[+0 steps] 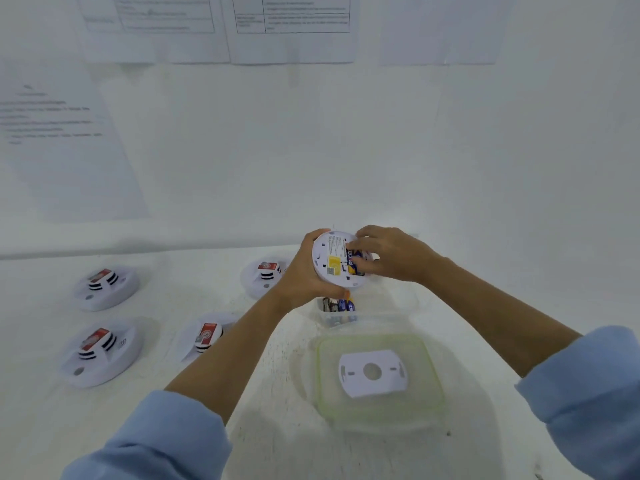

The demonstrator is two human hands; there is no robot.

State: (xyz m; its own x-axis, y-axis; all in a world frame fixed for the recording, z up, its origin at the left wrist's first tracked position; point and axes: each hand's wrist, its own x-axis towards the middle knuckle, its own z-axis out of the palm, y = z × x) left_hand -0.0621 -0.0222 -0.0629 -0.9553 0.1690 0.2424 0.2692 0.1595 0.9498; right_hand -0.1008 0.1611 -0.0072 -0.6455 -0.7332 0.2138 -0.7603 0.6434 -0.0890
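Observation:
My left hand (304, 271) grips a round white smoke detector (329, 261) by its rim and holds it above the table, its back turned toward me. A yellow label and blue batteries (354, 261) show in its back. My right hand (388, 254) has its fingertips curled onto the batteries in the compartment. Just below the detector stands a small clear container (337, 318) with more batteries (341, 304) inside. A white mounting plate (372, 372) lies on a green-rimmed clear lid (429, 382) nearer to me.
Several other white detectors with red stickers lie on the white table: two at the left (105, 287) (100, 351), one in the middle (206, 336), one behind my left hand (265, 275). Printed sheets (294, 26) hang on the white wall behind.

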